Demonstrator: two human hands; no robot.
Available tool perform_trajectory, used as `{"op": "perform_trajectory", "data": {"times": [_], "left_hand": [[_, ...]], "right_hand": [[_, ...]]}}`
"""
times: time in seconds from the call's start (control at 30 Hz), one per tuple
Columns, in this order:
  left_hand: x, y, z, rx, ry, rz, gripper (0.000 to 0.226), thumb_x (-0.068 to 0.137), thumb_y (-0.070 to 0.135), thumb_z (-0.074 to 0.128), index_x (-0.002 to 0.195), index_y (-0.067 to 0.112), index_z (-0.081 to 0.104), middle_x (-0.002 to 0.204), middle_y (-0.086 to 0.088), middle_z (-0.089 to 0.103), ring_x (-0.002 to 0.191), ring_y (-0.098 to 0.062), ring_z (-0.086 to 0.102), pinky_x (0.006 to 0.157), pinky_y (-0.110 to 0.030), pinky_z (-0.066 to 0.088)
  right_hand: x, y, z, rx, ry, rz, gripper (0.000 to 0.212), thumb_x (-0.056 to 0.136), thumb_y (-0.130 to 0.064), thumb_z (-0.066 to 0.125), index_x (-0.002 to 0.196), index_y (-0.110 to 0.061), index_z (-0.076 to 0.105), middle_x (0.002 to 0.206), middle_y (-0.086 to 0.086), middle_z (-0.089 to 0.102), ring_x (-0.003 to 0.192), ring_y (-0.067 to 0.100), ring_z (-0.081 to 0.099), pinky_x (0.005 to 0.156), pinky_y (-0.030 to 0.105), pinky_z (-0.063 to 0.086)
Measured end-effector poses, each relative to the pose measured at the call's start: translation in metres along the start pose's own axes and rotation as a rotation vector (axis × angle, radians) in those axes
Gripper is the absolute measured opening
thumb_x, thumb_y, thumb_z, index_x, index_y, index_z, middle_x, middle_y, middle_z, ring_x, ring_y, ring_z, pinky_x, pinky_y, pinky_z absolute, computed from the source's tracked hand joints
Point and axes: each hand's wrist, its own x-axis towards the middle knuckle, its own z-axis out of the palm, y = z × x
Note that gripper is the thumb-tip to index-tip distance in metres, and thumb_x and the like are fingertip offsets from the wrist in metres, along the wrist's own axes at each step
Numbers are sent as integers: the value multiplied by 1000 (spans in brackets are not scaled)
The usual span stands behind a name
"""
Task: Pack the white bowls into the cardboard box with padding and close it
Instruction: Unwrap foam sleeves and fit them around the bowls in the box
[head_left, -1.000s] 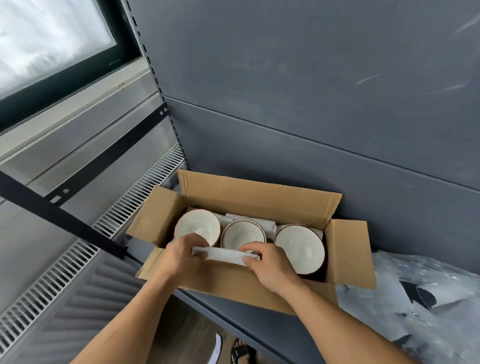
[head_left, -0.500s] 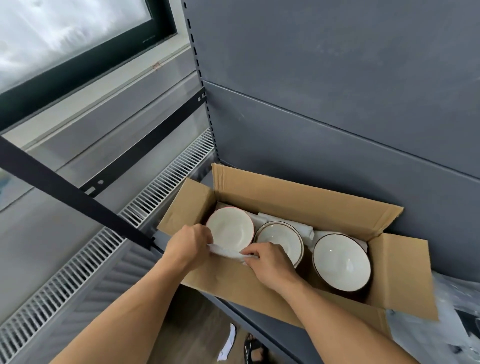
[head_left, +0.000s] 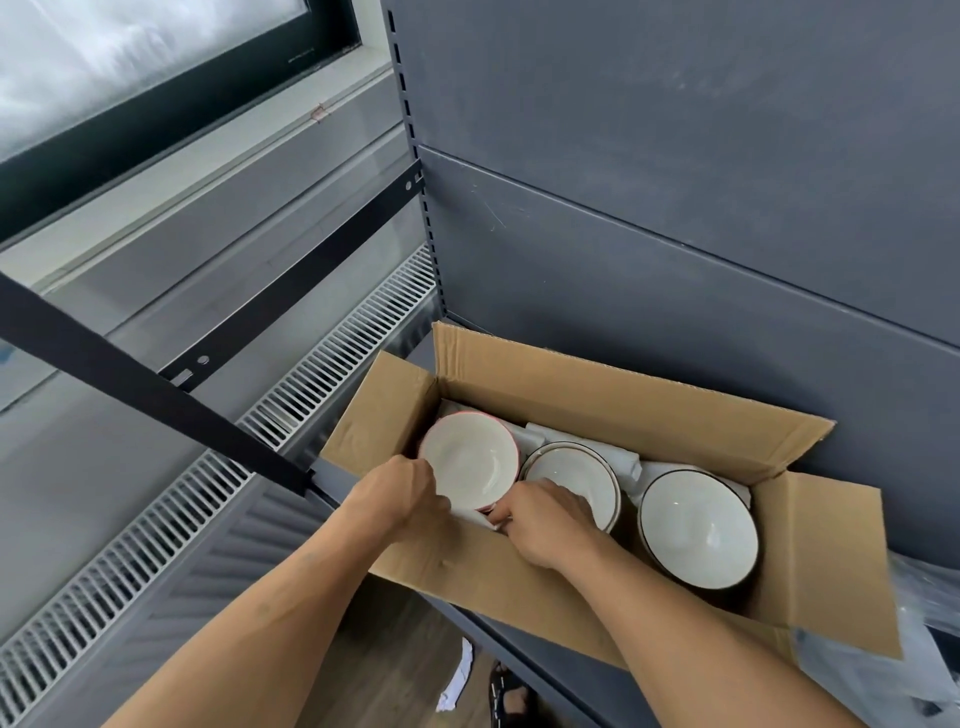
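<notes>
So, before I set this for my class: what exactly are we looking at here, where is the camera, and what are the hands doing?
There is no machine here. A person wears a camera on the head, so you look down along their bare arms. An open cardboard box sits on a dark grey shelf. Inside stand three white bowls in a row: a pink-rimmed bowl, a middle bowl and a dark-rimmed bowl. White padding shows behind them. The left hand and right hand pinch a white padding strip at the box's near wall, in front of the pink-rimmed bowl. Clear plastic wrap lies to the right.
</notes>
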Motion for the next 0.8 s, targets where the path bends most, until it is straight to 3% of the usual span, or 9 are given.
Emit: {"op": "perform_trajectory", "data": {"times": [0.13,0.23,0.33,0.43,0.53,0.63,0.8], "left_hand": [[-4,5,3,141,56,-17,43,98,46,38,110,12,62,101,-7,65,84,-22,58,69,-32,44],[-6,8,4,204,-27,87,41,101,42,31,111,16,62,80,1,53,71,-17,45,67,-33,39],[-1,5,6,190,-105,135,38,102,41,30,106,18,61,70,6,41,76,-17,45,75,-34,45],[2,2,12,209,-109,179,37,100,40,33,113,19,61,80,4,46,83,-18,46,87,-37,47],[2,-1,19,160,-37,161,39,98,42,33,107,19,64,87,2,49,87,-19,46,88,-39,47],[-4,1,20,156,55,178,41,98,42,36,100,16,68,84,2,53,82,-18,50,85,-37,50],[-9,1,11,252,-14,246,43,100,35,31,102,11,67,94,-6,66,77,-24,55,79,-39,52]], "right_hand": [[-3,-3,-7,-82,-66,-10,38,96,-21,53,127,-41,62,116,0,66,101,27,61,79,37,49],[-7,-6,-9,-78,-129,-2,37,96,-18,50,126,-35,63,114,2,66,97,26,61,81,40,53],[-15,-8,-9,11,-127,5,35,98,-23,42,127,-30,61,111,2,65,93,23,60,77,38,53],[-23,-10,-9,80,-143,13,44,98,-37,33,139,-30,49,129,1,60,110,23,57,84,36,48],[-26,-14,-14,71,-222,15,54,96,-49,26,144,-31,41,143,2,51,124,27,50,97,43,44],[-24,-17,-19,43,-288,31,58,92,-60,23,136,-31,49,135,3,56,117,26,53,93,46,45],[-15,-23,-17,49,-351,80,64,82,-73,24,110,-26,58,124,5,61,109,27,56,91,46,46]]}}
